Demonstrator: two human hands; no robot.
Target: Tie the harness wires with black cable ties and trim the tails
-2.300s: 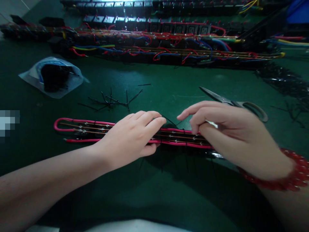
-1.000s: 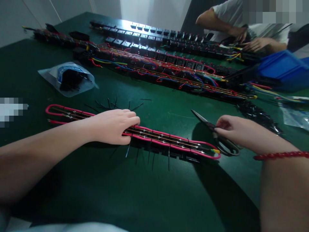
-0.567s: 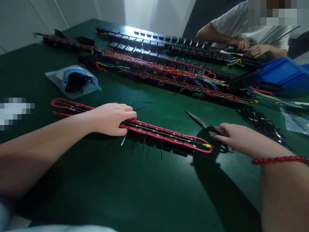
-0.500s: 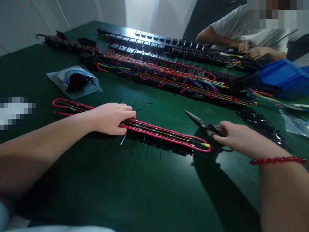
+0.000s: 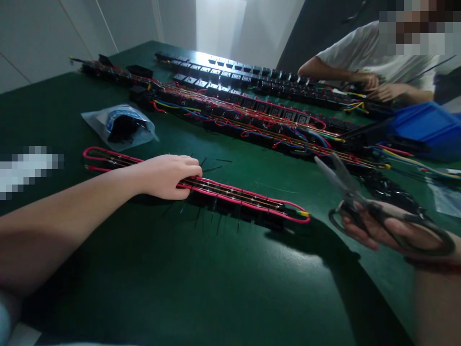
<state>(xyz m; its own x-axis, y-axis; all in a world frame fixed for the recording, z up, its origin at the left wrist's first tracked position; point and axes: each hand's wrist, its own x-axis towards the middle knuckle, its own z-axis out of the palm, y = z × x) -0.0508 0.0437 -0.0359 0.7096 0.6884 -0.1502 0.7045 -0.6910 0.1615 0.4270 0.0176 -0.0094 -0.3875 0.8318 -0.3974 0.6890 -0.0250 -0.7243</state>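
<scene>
My left hand (image 5: 171, 177) grips the black strip (image 5: 245, 201), its fingers wrapped over the top edge. Red wire loops along both sides of the strip, and thin metal rods run down its length. At the strip's right end, a yellow-green sleeve (image 5: 303, 214) sits inside the wire loop. Several thin black ties stick out around the strip. To the right, my right hand (image 5: 374, 228) holds black-handled scissors (image 5: 347, 185) above the table, palm turned up. The scissor blades are apart and point up and left, touching nothing.
Long wired assemblies (image 5: 234, 115) lie across the far side of the green table (image 5: 216, 288). A plastic bag (image 5: 126, 126) of black ties is at the left. A blue bin (image 5: 428, 127) and black bundle (image 5: 389, 190) are at the right. Across the table a person's hands (image 5: 378, 89) work.
My right hand has moved right, away from the strip's end, and turned over with the scissors, whose blades have opened. My left hand keeps its hold. The view has shifted slightly.
</scene>
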